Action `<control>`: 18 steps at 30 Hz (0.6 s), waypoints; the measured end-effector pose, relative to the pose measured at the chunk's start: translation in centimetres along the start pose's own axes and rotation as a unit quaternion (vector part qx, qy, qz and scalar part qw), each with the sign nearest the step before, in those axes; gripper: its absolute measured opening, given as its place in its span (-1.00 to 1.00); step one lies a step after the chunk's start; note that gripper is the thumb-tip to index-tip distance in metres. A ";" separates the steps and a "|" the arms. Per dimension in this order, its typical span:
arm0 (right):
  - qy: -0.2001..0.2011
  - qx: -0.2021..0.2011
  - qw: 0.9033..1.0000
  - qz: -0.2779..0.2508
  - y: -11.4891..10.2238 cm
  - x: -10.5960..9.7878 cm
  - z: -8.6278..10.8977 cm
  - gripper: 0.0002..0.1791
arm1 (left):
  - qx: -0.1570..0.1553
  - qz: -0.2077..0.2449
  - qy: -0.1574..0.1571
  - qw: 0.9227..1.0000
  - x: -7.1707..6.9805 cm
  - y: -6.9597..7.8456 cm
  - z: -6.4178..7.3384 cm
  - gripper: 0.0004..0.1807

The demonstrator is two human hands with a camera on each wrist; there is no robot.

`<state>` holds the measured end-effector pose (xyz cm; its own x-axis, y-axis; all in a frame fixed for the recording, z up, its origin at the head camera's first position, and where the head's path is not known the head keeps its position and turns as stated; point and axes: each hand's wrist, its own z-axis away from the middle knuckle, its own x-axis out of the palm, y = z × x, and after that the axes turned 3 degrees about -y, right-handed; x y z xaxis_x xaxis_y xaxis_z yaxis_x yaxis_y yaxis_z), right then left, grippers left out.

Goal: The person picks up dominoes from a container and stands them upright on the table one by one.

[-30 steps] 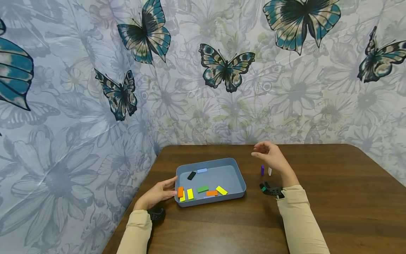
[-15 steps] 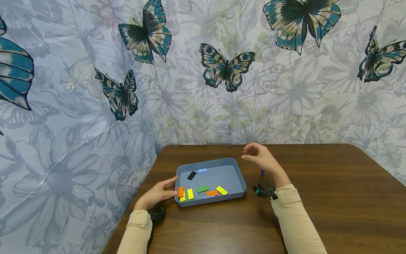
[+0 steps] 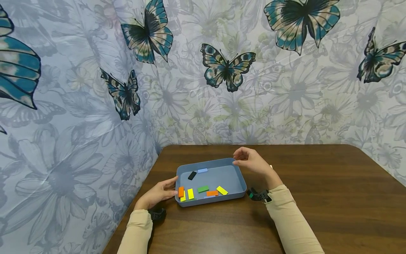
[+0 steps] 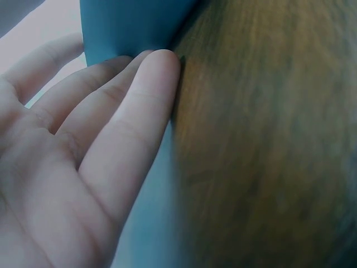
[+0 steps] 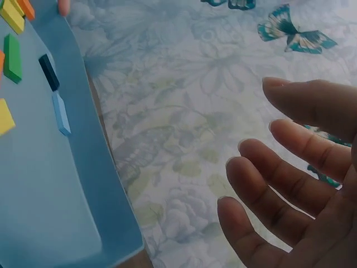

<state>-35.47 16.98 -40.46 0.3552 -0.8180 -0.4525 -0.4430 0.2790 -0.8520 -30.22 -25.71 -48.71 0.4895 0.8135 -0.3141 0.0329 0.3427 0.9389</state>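
A shallow blue-grey tray (image 3: 228,178) lies on the table. In it are small rectangular blocks: a black block (image 3: 192,175), a light blue block (image 3: 202,170), a green block (image 3: 203,189), and several yellow and orange ones, among them an orange block (image 3: 212,193). My left hand (image 3: 155,194) rests against the tray's left end, thumb and fingers nearly straight, as the left wrist view also shows. Over the tray's far right corner is my right hand (image 3: 252,164). Its fingers (image 5: 281,187) are loosely bent and spread, with nothing between them in the right wrist view.
The brown wooden table (image 3: 333,197) extends to the right of the tray. Just behind my right wrist a bit of a white piece (image 3: 271,166) shows. A patterned butterfly cloth (image 3: 203,106) hangs behind and left of the table.
My right hand has moved left and slightly nearer, from above the purple and white pieces to the tray's far right corner. It now hides the purple piece. The left hand has stayed put.
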 end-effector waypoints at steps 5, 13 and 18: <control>-0.043 -0.019 0.999 0.004 0.1 0.6 -0.4 -0.70 | -0.004 0.000 0.002 1.000 0.0 0.0 0.0 -0.09; -0.118 -0.016 0.993 0.007 0.9 1.2 -1.8 -0.71 | 0.001 0.019 -0.002 1.000 -0.2 -0.1 -0.2 -0.10; -0.171 -0.015 0.985 0.015 1.5 1.6 -2.6 -0.69 | -0.003 0.021 0.000 1.000 -0.1 -0.2 -0.1 -0.11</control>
<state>-37.68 14.80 -41.83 0.5962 -0.5905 -0.5439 -0.4799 0.2811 -0.8311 -30.34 -25.81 -48.85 0.4906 0.8270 -0.2745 0.0074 0.3110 0.9504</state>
